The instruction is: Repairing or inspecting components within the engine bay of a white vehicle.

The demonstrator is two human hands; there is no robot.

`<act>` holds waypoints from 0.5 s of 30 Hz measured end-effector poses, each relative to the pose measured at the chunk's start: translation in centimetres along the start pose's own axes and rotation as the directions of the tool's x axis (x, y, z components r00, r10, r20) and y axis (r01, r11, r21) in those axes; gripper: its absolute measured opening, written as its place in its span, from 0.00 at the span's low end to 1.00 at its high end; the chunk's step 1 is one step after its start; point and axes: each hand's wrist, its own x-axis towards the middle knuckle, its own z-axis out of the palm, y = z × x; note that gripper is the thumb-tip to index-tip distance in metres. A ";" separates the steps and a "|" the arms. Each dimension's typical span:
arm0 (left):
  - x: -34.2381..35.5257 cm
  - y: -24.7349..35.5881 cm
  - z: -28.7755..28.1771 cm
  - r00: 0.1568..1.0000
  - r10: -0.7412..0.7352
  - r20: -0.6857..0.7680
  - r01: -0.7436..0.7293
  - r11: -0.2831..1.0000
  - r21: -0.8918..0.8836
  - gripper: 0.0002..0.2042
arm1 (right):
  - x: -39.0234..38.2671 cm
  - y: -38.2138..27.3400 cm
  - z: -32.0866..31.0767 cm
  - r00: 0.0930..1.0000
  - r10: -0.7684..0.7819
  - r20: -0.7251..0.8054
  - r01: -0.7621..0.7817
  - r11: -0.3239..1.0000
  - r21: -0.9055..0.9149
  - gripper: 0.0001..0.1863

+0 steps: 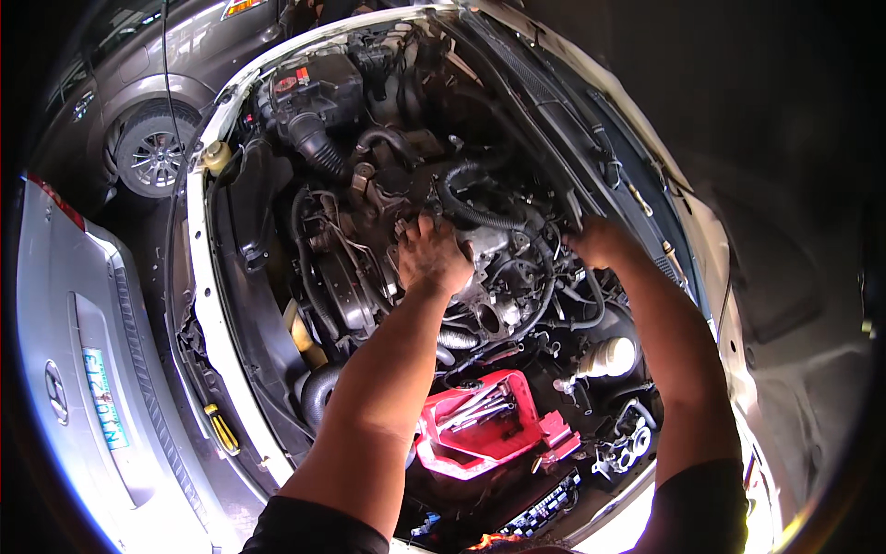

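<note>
I am leaning over an engine bay. My left hand (434, 256) lies on top of the engine (489, 245), fingers apart and bent over its metal parts. Farther right, my right hand (602, 242) is closed at the engine's side, beside the wires and hoses (550, 277) near the cowl. Its fingertips point left and look pinched together; whatever they grip is too dark and small to make out. A thick black corrugated hose (480, 214) curves between the two hands. Below my left hand, a round metal opening (489, 319) shows on the engine.
A red tray (471, 462) with several metal tools (480, 409) sits in the bay between my arms. Right of it are a white reservoir (609, 357) and loose metal fittings (628, 443). A yellow-handled screwdriver (221, 429) lies at the front left. Other cars stand close on the left.
</note>
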 end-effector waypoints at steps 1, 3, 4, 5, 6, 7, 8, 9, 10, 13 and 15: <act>-0.2 -0.3 -0.2 1.000 -0.008 0.018 0.009 1.000 -0.015 0.26 | -0.5 0.6 0.4 0.967 -0.238 -0.093 0.225 0.965 -0.137 0.18; -0.2 -0.1 0.2 1.000 0.022 -0.014 -0.022 1.000 -0.001 0.27 | 1.0 3.8 1.5 0.705 -0.709 -0.013 0.667 0.669 -0.326 0.15; -0.2 -0.2 0.3 1.000 0.025 -0.018 -0.026 1.000 -0.002 0.27 | 0.7 3.2 1.4 0.702 -0.712 -0.011 0.669 0.665 -0.330 0.15; -0.3 -0.2 0.3 0.999 0.027 -0.020 -0.027 1.000 -0.004 0.27 | -0.1 2.1 1.3 0.861 -0.505 -0.059 0.492 0.856 -0.159 0.14; -0.4 -0.4 0.2 1.000 0.025 -0.014 -0.025 1.000 0.008 0.27 | -0.5 1.4 1.3 0.964 -0.259 -0.057 0.261 0.965 0.023 0.12; -0.2 -0.3 0.2 0.999 0.030 -0.013 -0.030 1.000 0.001 0.27 | 0.1 1.9 1.8 0.966 -0.252 -0.058 0.253 0.967 0.019 0.12; -0.1 -0.1 0.5 1.000 0.027 -0.001 -0.027 1.000 0.006 0.27 | 0.7 2.5 3.0 0.951 -0.269 -0.152 0.279 0.959 0.046 0.12; 0.1 0.1 0.8 1.000 0.024 0.015 -0.024 1.000 0.010 0.26 | 1.1 3.5 4.3 0.929 -0.279 -0.242 0.303 0.950 0.070 0.11; 0.1 -0.4 0.9 1.000 0.017 0.007 -0.017 1.000 0.017 0.26 | 0.4 2.6 2.9 0.893 -0.434 -0.117 0.441 0.896 0.043 0.10; 0.3 -0.5 1.0 1.000 0.013 -0.011 -0.012 0.999 0.030 0.22 | 2.1 3.2 3.6 0.748 -0.652 -0.129 0.615 0.752 -0.237 0.10; 0.2 -0.5 -0.1 0.999 -0.005 0.035 0.003 0.999 0.046 0.23 | 0.6 1.4 1.6 0.841 -0.489 -0.232 0.499 0.866 -0.014 0.10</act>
